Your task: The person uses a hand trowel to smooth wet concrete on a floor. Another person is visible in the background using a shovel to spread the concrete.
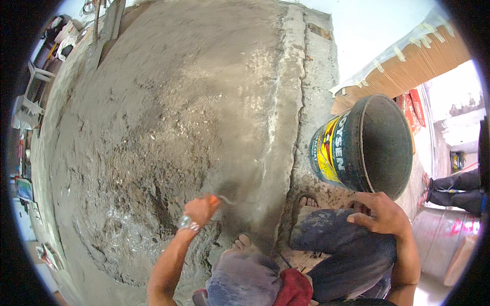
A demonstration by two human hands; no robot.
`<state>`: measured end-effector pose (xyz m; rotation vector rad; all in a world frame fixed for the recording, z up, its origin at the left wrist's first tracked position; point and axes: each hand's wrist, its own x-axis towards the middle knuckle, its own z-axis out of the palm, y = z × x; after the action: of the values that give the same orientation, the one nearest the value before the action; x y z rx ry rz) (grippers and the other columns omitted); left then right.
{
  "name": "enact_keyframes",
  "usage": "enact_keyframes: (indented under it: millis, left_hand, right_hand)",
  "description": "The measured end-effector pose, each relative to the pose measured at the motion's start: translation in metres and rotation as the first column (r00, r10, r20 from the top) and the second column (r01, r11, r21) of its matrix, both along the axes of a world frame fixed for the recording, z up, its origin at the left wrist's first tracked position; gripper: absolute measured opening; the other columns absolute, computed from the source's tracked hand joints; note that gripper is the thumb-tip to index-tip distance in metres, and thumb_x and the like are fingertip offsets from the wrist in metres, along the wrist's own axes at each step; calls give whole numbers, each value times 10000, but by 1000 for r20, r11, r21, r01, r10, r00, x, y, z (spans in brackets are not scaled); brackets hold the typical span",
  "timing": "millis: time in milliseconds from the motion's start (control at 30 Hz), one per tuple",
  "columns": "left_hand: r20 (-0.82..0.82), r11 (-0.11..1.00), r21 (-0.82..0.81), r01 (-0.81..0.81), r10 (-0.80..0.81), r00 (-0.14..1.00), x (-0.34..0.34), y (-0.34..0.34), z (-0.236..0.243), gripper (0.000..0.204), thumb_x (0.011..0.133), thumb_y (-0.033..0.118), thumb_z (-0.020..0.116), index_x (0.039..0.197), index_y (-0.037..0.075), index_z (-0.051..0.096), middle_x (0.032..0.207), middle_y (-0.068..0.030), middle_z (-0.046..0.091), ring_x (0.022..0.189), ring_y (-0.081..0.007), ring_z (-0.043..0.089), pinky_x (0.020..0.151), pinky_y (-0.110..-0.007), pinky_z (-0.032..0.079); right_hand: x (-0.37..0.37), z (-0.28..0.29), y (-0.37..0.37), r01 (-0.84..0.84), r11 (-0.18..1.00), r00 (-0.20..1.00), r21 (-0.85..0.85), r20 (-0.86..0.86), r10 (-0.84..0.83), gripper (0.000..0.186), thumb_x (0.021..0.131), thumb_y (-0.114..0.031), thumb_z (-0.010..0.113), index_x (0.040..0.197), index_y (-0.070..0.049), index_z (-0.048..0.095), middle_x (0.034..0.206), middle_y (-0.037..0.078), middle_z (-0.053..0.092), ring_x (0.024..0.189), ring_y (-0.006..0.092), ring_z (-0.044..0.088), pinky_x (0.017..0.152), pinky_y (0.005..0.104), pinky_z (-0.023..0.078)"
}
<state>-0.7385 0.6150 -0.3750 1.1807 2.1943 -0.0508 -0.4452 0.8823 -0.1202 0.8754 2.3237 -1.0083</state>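
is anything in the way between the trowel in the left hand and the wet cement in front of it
Nothing visible is. The left hand holds an orange-handled trowel whose blurred blade is right at the wet cement floor. The bucket stands off to the right, near the right hand resting on the knee.

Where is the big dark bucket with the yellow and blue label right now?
The dark bucket with the yellow and blue label lies tipped on its side at the right of the head view, just above the person's right hand, beside the raised concrete strip.

the trowel (224,196) blade is smeared by motion blur (only its orange handle shows), and the bystander's legs (454,189) are cut off at the right edge.
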Motion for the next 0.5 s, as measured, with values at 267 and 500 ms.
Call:
enact_keyframes:
  millis: [267,500]
  left_hand:
    - [-176,980,41,-194,198,964,-38,-36,-16,385,831,451,551,881,70,582,666,-193,623,636,-375,617,557,-472,484]
    - [12,991,128,35,-37,999,6,3,-34,486,832,549,500,917,77,583,691,-203,626,660,-389,618,580,-483,480]
  right_hand:
    - [8,0,2,-1,999,998,37,59,-1,301,775,-267,660,941,-37,560,745,180,585,692,338,586,614,405,440]
    - [-3,-2,-2,-53,997,999,55,18,52,303,767,-261,669,944,-33,573,713,160,570,651,312,576,596,394,436]
